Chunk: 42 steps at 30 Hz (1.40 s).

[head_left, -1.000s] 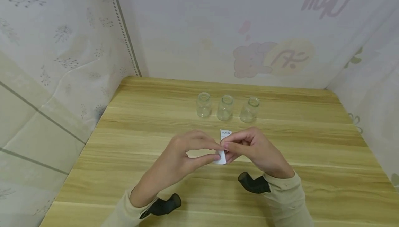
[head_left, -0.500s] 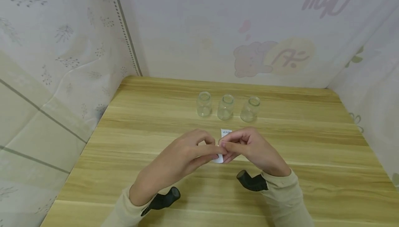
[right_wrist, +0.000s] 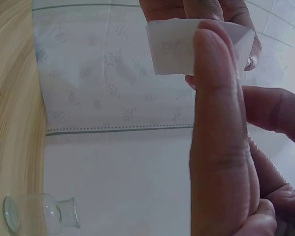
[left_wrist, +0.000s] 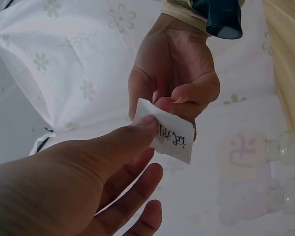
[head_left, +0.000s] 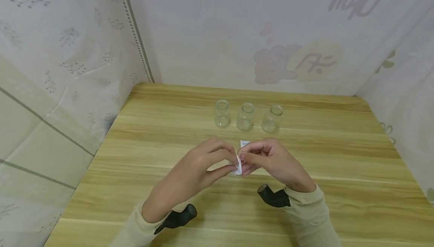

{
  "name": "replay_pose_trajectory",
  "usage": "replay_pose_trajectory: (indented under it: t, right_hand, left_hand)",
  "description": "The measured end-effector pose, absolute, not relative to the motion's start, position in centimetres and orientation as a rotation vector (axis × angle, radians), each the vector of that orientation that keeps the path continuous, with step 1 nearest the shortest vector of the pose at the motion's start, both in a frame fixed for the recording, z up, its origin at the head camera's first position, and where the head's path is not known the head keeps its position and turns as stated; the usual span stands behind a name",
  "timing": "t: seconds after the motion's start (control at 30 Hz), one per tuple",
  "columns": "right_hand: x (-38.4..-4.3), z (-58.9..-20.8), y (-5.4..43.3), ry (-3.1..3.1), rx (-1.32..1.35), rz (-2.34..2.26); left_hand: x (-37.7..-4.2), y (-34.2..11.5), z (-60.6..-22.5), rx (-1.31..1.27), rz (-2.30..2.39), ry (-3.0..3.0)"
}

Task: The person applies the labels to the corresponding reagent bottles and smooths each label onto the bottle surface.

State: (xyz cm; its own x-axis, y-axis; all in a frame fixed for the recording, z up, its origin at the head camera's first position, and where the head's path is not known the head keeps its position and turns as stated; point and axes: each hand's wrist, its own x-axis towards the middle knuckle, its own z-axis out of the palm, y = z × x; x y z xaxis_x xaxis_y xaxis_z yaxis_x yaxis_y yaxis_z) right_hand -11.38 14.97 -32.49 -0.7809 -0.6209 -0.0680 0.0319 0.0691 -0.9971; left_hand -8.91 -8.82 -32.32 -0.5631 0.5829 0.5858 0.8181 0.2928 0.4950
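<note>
A small white slip of paper with dark handwriting is held between the two hands above the middle of the table. The left hand pinches its lower end, which looks bent. In the left wrist view, the left thumb lies across the written face of the paper, with the other fingers behind it. From the other side, the right hand pinches the paper between thumb and fingers, hiding its middle. The far end with writing sticks out beyond the right fingers in the head view.
Three lidless clear glass jars stand in a row beyond the hands: a left jar, a middle jar and a right jar. The wooden table meets patterned cloth walls at the back and sides.
The left fingers have shifted at the paper's near end, which was flatter before and now looks bent up. Less of the written far end shows. The jars stay in place.
</note>
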Motion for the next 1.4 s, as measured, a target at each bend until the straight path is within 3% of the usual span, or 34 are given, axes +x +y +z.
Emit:
replay_pose_trajectory:
  t: [0.43,0.83,1.4]
  right_hand:
    - [-11.6,-32.8,14.6,1.932,-0.560,-1.713]
    - [-11.5,-32.7,14.4,2.021,-0.487,-1.694]
    - [-11.9,-33.4,13.8,2.060,-0.562,-1.697]
  left_hand:
    - [-9.2,-9.4,-32.3,-1.250,-1.352,-2.366]
    - [-9.1,-9.4,-32.2,-0.965,-1.801,-2.421]
    - [-8.7,-10.2,-31.3,-0.811,-1.580,-2.533]
